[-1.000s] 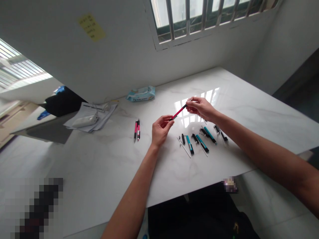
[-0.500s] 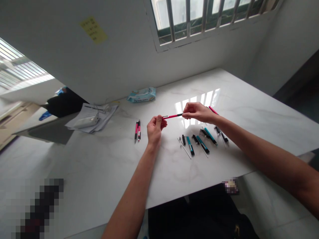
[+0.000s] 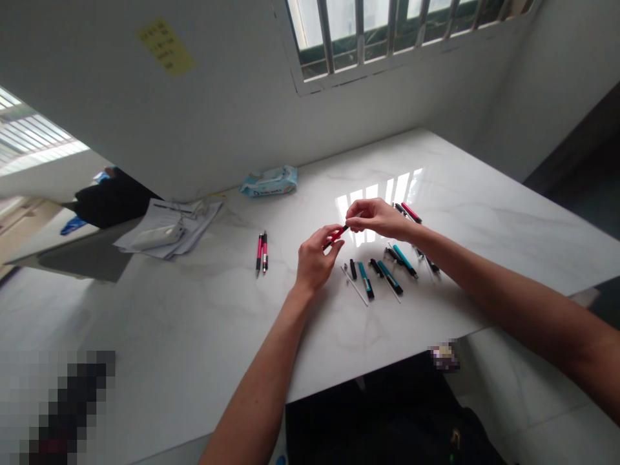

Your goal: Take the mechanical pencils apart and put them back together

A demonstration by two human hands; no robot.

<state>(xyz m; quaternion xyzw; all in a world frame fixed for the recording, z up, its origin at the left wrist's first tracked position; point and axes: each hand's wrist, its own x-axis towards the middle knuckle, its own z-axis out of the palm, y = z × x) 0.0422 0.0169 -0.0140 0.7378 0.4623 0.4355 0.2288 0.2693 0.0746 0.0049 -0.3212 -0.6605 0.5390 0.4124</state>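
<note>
Between my hands is a red and black pen point(image 3: 338, 234), held above the white marbled table point(image 3: 208, 336). My left hand point(image 3: 317, 259) has its thumb and fingers closed around the red barrel. At the pen's other end, my right hand point(image 3: 375, 218) pinches the black part, with a thin light tip showing by the fingers. Below the hands lie teal pen barrels point(image 3: 365, 279) with black grips point(image 3: 353, 269) and white refills point(image 3: 354, 287). Another pink-red barrel point(image 3: 411, 212) lies beyond my right wrist. Two whole red and black pens point(image 3: 262, 253) rest side by side to the left.
A light-blue wipes pack point(image 3: 269, 181) lies against the wall. Papers point(image 3: 169, 229) with a white object on top are at the back left, beside a dark bag point(image 3: 113, 200). A barred window point(image 3: 387, 32) and a yellow note point(image 3: 165, 46) are above.
My left hand has turned and shifted right along the pen, closer to my right hand. The pen now slants instead of lying nearly level. The view has shifted slightly.
</note>
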